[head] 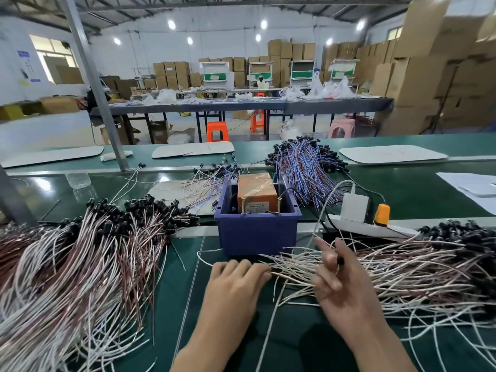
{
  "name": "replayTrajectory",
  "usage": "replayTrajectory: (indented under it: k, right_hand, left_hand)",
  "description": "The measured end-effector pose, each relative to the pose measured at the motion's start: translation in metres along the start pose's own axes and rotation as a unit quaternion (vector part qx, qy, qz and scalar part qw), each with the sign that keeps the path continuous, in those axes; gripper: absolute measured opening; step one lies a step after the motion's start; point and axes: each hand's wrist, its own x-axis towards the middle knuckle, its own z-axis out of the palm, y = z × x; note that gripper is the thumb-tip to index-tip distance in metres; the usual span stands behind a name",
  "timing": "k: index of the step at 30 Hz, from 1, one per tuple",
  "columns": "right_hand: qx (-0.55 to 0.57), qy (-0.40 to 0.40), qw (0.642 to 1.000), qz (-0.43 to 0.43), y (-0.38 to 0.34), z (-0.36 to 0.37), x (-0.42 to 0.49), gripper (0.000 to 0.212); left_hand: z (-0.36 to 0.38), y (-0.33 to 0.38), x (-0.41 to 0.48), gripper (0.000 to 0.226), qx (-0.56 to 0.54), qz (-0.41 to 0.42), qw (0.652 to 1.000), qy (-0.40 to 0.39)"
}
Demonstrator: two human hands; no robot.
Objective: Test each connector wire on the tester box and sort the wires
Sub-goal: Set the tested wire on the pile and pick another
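My left hand [236,280]: fingers relaxed, tips resting on the wire pile [402,267]. Right hand [342,284] pinches one connector wire [340,260] by its black plug. Tester box [257,195] just beyond my fingertips, inside blue bin [257,234].

The table [418,191] has a smooth green top that shines. The bin [256,234] is dull blue plastic, and the orange tester box [257,196] in it is wrapped in shiny clear tape [253,181]. The wires [402,267] have smooth plastic skins and black plastic ends.
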Motion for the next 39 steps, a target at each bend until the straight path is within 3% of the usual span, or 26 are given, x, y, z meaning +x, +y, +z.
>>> replayTrajectory:
  k: [3, 5, 7, 9, 12, 14, 18, 20, 24, 27, 29, 31, 33, 36, 39]
  right_hand:
    - [-0.136, -0.058, 0.988, 0.034, 0.01, 0.004, -0.004, 0.042]
    - [-0.261, -0.071, 0.962, 0.045, 0.02, 0.01, -0.008, 0.036]
    - [-0.378, -0.046, 0.924, 0.026, 0.029, 0.014, -0.009, 0.041]
    - [-0.461, -0.032, 0.886, -0.024, 0.037, 0.014, -0.01, 0.032]
    - [-0.578, -0.073, 0.805, -0.112, 0.045, 0.01, -0.009, 0.022]
    - [-0.602, -0.117, 0.78, -0.123, 0.047, 0.01, -0.012, 0.018]
    - [-0.599, -0.134, 0.775, -0.15, 0.046, 0.008, -0.01, 0.026]
    - [-0.588, -0.127, 0.782, -0.165, 0.047, 0.006, -0.006, 0.017]
    - [-0.569, -0.095, 0.794, -0.189, 0.047, 0.002, -0.003, 0.012]
    - [-0.577, -0.091, 0.788, -0.196, 0.047, 0.0, -0.004, 0.015]
    - [-0.584, -0.094, 0.783, -0.195, 0.049, -0.001, -0.005, 0.02]
    - [-0.592, -0.09, 0.776, -0.198, 0.051, -0.002, -0.005, 0.019]
    - [-0.588, -0.07, 0.781, -0.2, 0.051, -0.002, -0.005, 0.012]
    - [-0.562, -0.032, 0.8, -0.206, 0.049, -0.003, -0.003, 0.011]
    - [-0.546, -0.01, 0.811, -0.212, 0.048, -0.003, -0.003, 0.015]
  left_hand:
    - [-0.004, -0.007, 0.002, 0.034, 0.027, -0.034, 0.999, 0.016]
    - [-0.004, -0.01, 0.002, 0.036, 0.038, -0.029, 0.999, 0.018]
    - [-0.003, -0.011, 0.0, 0.035, 0.036, -0.015, 0.999, 0.015]
    - [-0.001, -0.01, -0.002, 0.033, 0.033, 0.004, 0.999, 0.009]
    - [0.001, -0.008, -0.002, 0.027, 0.035, 0.03, 0.999, 0.018]
    - [0.001, -0.008, -0.002, 0.025, 0.031, 0.031, 0.998, 0.034]
    - [-0.001, -0.01, -0.002, 0.013, 0.025, 0.025, 0.998, 0.057]
    - [-0.003, -0.01, -0.002, 0.018, 0.026, 0.012, 0.996, 0.082]
    - [-0.007, -0.007, 0.003, 0.037, -0.027, -0.107, 0.98, 0.164]
    - [-0.018, -0.005, 0.007, 0.039, -0.208, -0.263, 0.905, 0.261]
    - [-0.022, -0.014, 0.008, 0.028, -0.245, -0.328, 0.867, 0.285]
    - [-0.022, -0.025, 0.008, 0.019, -0.257, -0.37, 0.851, 0.27]
    - [-0.022, -0.03, 0.007, 0.015, -0.249, -0.361, 0.859, 0.262]
    - [-0.021, -0.024, 0.005, 0.015, -0.19, -0.292, 0.884, 0.311]
    - [-0.018, -0.017, 0.007, 0.018, -0.274, -0.329, 0.838, 0.34]
